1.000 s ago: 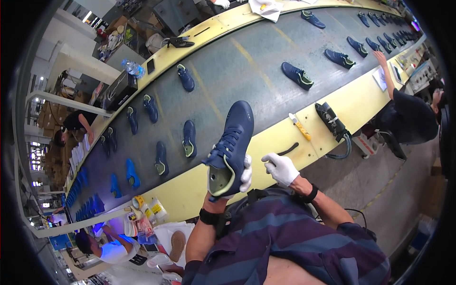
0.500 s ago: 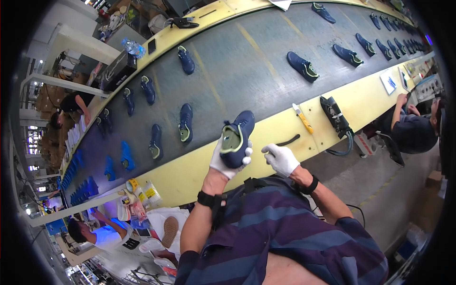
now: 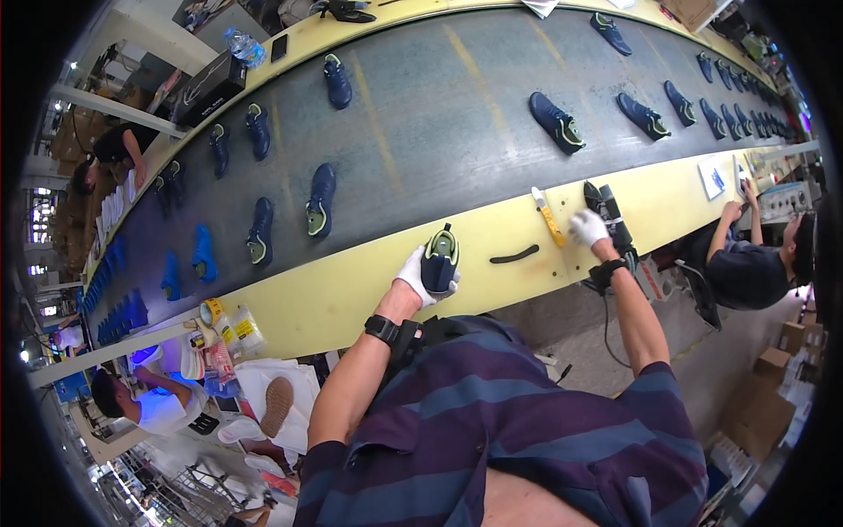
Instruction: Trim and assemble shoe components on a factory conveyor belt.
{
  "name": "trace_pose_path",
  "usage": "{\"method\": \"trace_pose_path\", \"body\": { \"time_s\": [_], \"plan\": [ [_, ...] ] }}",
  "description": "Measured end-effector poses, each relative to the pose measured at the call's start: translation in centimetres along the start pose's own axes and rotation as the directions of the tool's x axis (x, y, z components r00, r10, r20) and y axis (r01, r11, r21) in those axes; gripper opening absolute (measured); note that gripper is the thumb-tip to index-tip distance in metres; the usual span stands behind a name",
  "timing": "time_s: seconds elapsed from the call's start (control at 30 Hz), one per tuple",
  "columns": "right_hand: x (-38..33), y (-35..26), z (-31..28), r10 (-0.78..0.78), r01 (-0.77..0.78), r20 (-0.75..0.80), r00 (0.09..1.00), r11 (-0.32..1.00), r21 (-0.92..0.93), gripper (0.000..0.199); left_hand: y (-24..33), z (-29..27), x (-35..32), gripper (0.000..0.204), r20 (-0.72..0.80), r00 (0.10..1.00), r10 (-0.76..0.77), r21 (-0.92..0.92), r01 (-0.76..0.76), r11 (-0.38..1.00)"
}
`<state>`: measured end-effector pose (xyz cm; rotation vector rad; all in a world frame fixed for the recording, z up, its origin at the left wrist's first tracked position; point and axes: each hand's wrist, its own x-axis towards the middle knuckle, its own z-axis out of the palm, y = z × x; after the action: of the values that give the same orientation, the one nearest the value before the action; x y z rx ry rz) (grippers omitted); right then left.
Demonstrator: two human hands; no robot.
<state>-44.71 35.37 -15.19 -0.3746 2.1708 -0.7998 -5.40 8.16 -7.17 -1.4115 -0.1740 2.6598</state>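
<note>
Factory floor stretched around a long dark conveyor belt (image 3: pixel 421 114) edged by a yellow table (image 3: pixel 351 294), with navy shoes spaced along the belt. At the table's near edge the left hand (image 3: pixel 414 279), in a white glove, was wrapped around a navy shoe (image 3: pixel 440 261) with a pale green collar, held heel-up above the yellow strip. The right hand (image 3: pixel 587 228), also gloved, was closed over a black tool (image 3: pixel 608 213) lying beside a yellow-handled brush (image 3: pixel 549 215); whether it gripped or merely pressed the tool, I could not tell. The shoe seemed pinched mainly at its heel, so it could have twisted free and dropped off the table edge. A black curved piece (image 3: pixel 515 255) lay between the hands.
</note>
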Motion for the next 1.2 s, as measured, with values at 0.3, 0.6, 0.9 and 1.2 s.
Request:
{"method": "trace_pose_path", "body": {
  "time_s": [0.3, 0.6, 0.9, 1.2],
  "plan": [
    [-3.6, -5.7, -2.6, -0.666, 0.355, -0.443, 0.601, 0.718, -0.598, 0.024, 0.4, 0.9, -0.4, 0.058, 0.124, 0.992, 0.003, 0.068, -0.011, 0.998],
    [-2.7, -2.9, -3.1, -0.254, 0.027, -0.425, 0.869, 0.882, -0.471, 0.047, 0.0, 1.7, -1.1, 0.062, 0.006, 0.999, 0.042, 0.097, -0.043, 0.994],
    [-12.8, -11.9, 1.5, -0.243, 0.254, -0.115, 0.963, 0.962, 0.1, 0.03, -1.0, 4.1, -0.2, 0.065, 0.016, 0.999, 0.042, 0.104, -0.043, 0.994],
    [-21.4, -23.0, 8.0, -0.403, 0.43, 0.17, 0.9, 0.884, -0.182, 0.04, -2.6, 6.9, 0.9, 0.044, -0.068, 0.994, 0.085, 0.147, -0.074, 0.986]
  ]
}}
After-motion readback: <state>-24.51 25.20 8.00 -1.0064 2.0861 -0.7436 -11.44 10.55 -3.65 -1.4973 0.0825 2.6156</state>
